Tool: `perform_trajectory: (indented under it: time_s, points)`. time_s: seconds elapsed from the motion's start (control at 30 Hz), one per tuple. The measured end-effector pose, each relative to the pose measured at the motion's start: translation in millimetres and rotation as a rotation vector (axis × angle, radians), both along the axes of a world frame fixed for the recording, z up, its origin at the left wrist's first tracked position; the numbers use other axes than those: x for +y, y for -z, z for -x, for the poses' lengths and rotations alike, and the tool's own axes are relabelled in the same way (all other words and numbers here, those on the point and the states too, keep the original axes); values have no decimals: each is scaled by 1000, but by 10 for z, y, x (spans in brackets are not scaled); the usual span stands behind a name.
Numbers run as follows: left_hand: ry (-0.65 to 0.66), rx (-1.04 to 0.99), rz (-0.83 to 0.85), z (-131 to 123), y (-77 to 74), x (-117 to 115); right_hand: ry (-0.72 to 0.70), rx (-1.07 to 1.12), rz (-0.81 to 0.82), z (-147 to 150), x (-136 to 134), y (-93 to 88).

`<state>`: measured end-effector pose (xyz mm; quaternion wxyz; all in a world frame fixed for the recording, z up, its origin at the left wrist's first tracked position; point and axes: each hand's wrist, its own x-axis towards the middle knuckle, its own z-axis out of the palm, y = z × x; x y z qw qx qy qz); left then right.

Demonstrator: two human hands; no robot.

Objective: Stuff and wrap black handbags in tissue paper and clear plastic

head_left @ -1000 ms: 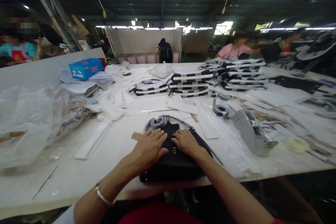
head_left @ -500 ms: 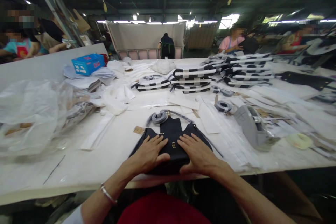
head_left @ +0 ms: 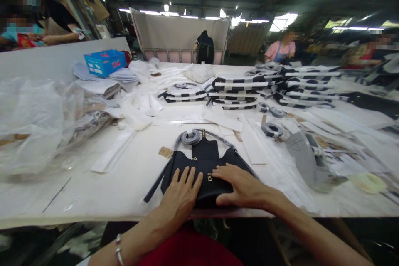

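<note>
A black handbag point(head_left: 202, 166) lies flat at the table's near edge, its flap pointing away from me. My left hand point(head_left: 182, 191) rests on the bag's left half with fingers stretched out. On the right half lies my right hand point(head_left: 235, 185), palm down, its fingers extended beside the gold clasp point(head_left: 210, 177). A wrapped strap coil point(head_left: 190, 136) sits at the top of the bag by the handle. At the upper left a brown paper tag point(head_left: 165, 151) hangs out, and a dark strap end point(head_left: 152, 189) sticks out to the left.
Stacked black bags with white wrapping point(head_left: 237, 91) stand farther back. A grey tape dispenser point(head_left: 304, 160) is at the right, with a strap coil point(head_left: 272, 130) behind it. Clear plastic bags point(head_left: 37, 129) and a blue box point(head_left: 105, 63) occupy the left. Several people work in the background.
My left hand has slid down toward the bag's near edge. My right hand has turned, fingers now pointing more to the left. The view has shifted slightly.
</note>
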<state>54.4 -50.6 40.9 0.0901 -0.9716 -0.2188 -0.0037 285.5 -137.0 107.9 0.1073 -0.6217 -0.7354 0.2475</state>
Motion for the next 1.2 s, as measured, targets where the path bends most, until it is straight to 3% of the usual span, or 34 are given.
perform_trajectory:
  time_s: [0.1,0.27,0.4,0.6,0.83,0.93,1.07,1.2]
  points:
    - [-9,-55,-74,43,144,-56,110,87,-73,39,135,-12]
    - [-6,-78,-127,68,184,-102,8,-216,-59,326,328,1]
    - [10,-103,-148,53,201,-87,7,-423,-28,564,350,-32]
    - [27,-156,-144,54,265,-49,30,-472,-21,700,401,-50]
    - [12,-114,-65,26,211,-33,281,-396,54,914,533,41]
    - [6,-87,-36,10,166,-50,292,-330,77,827,523,-13]
    - [-6,-32,8,-2,87,-69,174,88,87,376,315,-221]
    - [4,-10,62,6,-36,-13,-10,-63,24,-6,39,-276]
